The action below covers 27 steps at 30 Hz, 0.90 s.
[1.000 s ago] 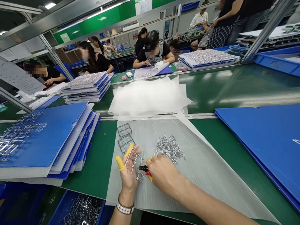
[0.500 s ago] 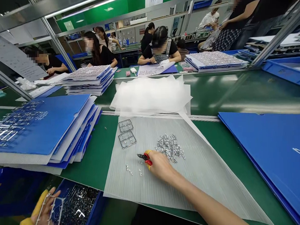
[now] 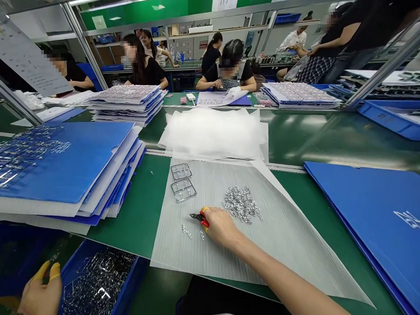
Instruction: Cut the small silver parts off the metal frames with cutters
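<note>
My right hand (image 3: 218, 227) grips red-handled cutting nippers (image 3: 198, 217) over the pale sheet (image 3: 287, 256), jaws pointing left. Beside that hand lies a heap of small shiny metallic-looking pieces (image 3: 242, 203). A few loose pieces (image 3: 187, 231) rest just below the nippers. Two rectangular sprue frames (image 3: 183, 190) with little parts inside lie near the sheet's left edge. Low at the left, my left hand (image 3: 42, 292), with yellow finger covers, is beside a blue bin (image 3: 127, 286) full of shiny frame scraps (image 3: 97, 288). Its two visible fingertips are apart, and I see no frame in it.
On the left stands a stack of blue boards and white sheets (image 3: 101, 153), topped with shiny frames (image 3: 18, 152). More blue boards (image 3: 368, 206) lie at right. White sheets (image 3: 216, 134) are piled ahead. Several people sit across the bench; one person (image 3: 344, 35) stands at right.
The frame that hung on my left hand is gone from it, and that hand has turned and shifted slightly left. The view has shifted a little; my right hand still grips the nippers.
</note>
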{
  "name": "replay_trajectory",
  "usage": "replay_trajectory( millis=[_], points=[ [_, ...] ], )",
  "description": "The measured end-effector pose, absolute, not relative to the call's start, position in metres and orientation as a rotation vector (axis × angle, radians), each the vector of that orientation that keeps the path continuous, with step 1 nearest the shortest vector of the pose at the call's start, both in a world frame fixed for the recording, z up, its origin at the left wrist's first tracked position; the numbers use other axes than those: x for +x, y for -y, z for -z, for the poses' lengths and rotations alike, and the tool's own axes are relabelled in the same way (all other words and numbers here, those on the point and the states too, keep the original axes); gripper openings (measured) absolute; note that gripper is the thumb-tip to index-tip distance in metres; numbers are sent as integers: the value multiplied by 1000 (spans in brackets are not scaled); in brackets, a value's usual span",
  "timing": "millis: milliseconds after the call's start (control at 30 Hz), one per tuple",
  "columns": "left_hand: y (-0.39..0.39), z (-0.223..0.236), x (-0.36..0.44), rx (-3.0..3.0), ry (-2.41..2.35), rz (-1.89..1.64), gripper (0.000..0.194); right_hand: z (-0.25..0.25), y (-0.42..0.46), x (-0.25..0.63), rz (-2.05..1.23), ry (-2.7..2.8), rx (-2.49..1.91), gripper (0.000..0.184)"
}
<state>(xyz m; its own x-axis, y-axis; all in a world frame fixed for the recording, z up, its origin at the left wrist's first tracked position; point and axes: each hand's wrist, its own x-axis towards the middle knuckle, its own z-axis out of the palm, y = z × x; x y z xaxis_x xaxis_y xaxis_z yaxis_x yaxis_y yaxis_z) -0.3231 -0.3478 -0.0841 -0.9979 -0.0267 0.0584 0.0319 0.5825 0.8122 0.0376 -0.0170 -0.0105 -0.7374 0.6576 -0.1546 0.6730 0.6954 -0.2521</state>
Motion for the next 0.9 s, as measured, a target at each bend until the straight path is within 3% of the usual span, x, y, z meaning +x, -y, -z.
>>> replay_trajectory(
  millis=[100, 200, 333, 467, 733, 900],
  points=[
    [311, 73, -284, -292, 2673, 1110, 29, 10, 17, 37, 474, -2833, 1097, 17],
    [260, 52, -225, -827, 2428, 1399, 32, 10, 13, 37, 507, -2824, 1073, 20],
    [193, 30, -156, -1556, 2274, 1612, 17, 11, 10, 38, 596, -2845, 1038, 17],
    [149, 27, -118, -2048, 2178, 1215, 19, 13, 8, 40, 676, -2878, 1024, 13],
    [100, 26, -86, -2235, 2057, 625, 20, 10, -6, 77, 794, -2978, 1249, 20],
    [89, 27, -83, -2296, 1970, 416, 21, 14, 21, 108, 656, -3217, 741, 24]
  ],
)
